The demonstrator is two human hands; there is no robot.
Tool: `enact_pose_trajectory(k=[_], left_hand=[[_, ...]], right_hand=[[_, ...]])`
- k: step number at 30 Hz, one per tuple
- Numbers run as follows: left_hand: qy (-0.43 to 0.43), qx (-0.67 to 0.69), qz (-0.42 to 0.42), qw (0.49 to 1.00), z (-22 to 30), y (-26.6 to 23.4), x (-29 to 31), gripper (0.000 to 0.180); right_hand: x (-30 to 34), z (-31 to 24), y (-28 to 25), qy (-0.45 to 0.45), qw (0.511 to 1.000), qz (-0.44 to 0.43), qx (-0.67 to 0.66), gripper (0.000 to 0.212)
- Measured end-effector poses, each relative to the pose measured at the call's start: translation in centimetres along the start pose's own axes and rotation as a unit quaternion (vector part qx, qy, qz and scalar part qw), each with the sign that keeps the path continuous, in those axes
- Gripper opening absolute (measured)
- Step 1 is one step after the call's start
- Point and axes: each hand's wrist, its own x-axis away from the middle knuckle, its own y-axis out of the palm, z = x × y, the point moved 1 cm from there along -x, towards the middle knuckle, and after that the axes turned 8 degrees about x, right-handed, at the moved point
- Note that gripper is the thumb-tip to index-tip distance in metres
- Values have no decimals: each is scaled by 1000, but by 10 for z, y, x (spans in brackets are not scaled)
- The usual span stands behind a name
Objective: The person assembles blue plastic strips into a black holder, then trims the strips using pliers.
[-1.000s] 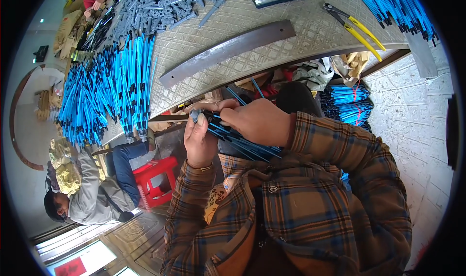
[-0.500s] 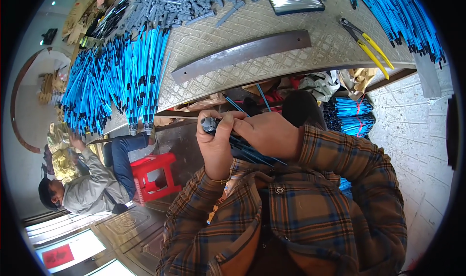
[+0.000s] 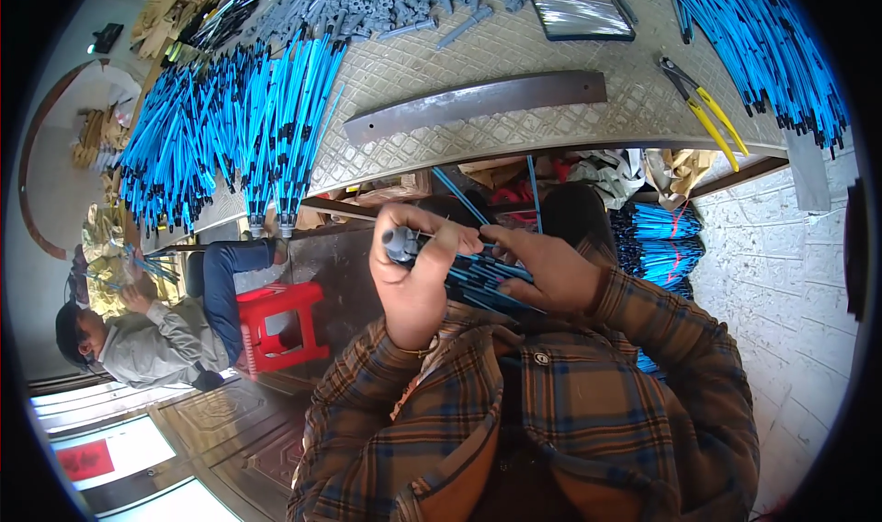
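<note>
Left hand is closed around a bundle of blue rods with a grey end piece at its top, held at chest height below the desk edge. Right hand pinches the bundle's side. Risk: rods seem loosely gathered, so a slackened grip could let some slide out to the floor.
</note>
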Motion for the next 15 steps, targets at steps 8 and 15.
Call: enact_pose_trajectory(k=[8, 15], left_hand=[[-28, -134, -75, 988, -53, -27, -14, 14], [-8, -206, -134, 969, -65, -31, 12, 16]], right_hand=[[1, 41, 12, -52, 972, 70, 218, 45], [-6, -16, -26, -25, 993, 89, 70, 20]])
